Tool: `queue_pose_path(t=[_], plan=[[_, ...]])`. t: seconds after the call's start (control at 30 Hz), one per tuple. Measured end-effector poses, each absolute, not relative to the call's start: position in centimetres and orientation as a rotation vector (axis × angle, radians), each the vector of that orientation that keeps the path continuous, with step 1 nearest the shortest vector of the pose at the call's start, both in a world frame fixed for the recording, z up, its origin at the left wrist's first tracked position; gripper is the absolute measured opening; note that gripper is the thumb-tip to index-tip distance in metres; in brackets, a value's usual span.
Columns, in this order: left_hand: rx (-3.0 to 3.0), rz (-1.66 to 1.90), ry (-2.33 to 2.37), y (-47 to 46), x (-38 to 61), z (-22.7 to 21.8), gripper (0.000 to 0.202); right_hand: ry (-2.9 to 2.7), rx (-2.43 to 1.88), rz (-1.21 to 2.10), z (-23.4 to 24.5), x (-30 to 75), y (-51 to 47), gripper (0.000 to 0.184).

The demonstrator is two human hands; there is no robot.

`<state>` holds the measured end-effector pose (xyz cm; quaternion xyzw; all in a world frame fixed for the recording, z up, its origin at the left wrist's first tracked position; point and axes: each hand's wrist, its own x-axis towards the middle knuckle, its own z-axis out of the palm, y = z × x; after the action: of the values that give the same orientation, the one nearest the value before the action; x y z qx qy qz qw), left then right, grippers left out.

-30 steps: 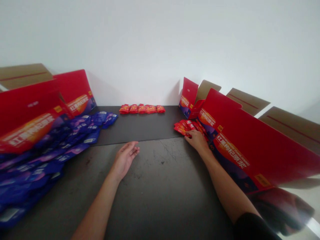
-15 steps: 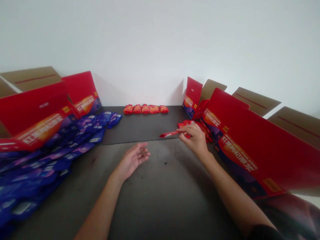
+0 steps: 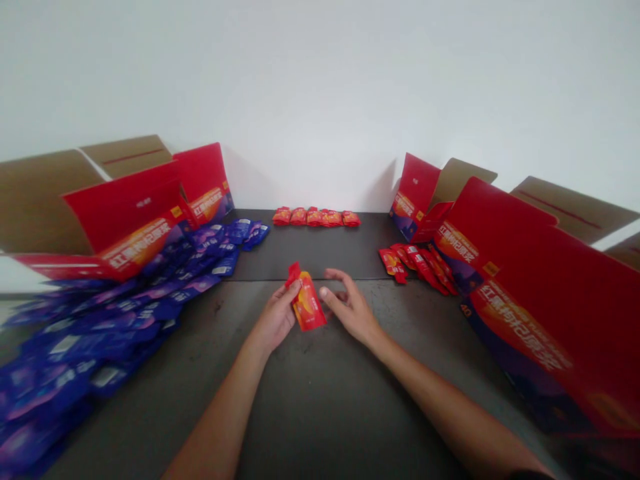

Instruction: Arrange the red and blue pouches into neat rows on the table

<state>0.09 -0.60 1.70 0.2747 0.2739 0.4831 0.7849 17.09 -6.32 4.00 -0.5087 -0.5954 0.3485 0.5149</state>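
My left hand (image 3: 276, 317) holds a red and orange sachet (image 3: 308, 305) by its left edge, above the middle of the dark table (image 3: 320, 393). My right hand (image 3: 350, 307) is right beside the sachet on its right, fingers spread and loosely curled, thumb tip near the sachet's edge. A small pile of the same red sachets (image 3: 417, 263) lies to the right of my right hand. A row of red sachets (image 3: 316, 217) lies at the far edge against the wall.
A big heap of blue sachets (image 3: 115, 320) covers the left side of the table. Red printed cartons (image 3: 150, 227) with brown cardboard flaps stand open on the left, and more red cartons (image 3: 505, 273) on the right. A white wall is behind.
My right hand picked a red sachet from the right pile and brought it to the middle. My left hand closed on it, and my right hand has let go.
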Motion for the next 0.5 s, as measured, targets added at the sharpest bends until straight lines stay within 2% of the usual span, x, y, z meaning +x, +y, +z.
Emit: queue_pose_path(t=[0.07, 0.13, 0.37, 0.5], plan=[[0.582, 1.12, 0.575, -0.2, 0.1, 1.6, 0.026, -1.397, -1.269, 1.129, 3.5, 16.5, -6.7, 0.051], [0.582, 1.157, 0.586, 0.0, 0.1, 1.5, 0.026, -1.452, -1.285, 1.259, 3.3, 16.1, -6.9, 0.047], [0.66, 1.157, 0.593, 0.1, 0.2, 0.8, 0.036, -1.481, -1.249, 1.267, 3.8, 17.8, -5.2, 0.044], [0.692, 1.148, 0.673, 0.3, 0.0, 0.6, 0.048, -1.185, -1.246, 1.027, 4.7, 21.9, -0.5, 0.045]])
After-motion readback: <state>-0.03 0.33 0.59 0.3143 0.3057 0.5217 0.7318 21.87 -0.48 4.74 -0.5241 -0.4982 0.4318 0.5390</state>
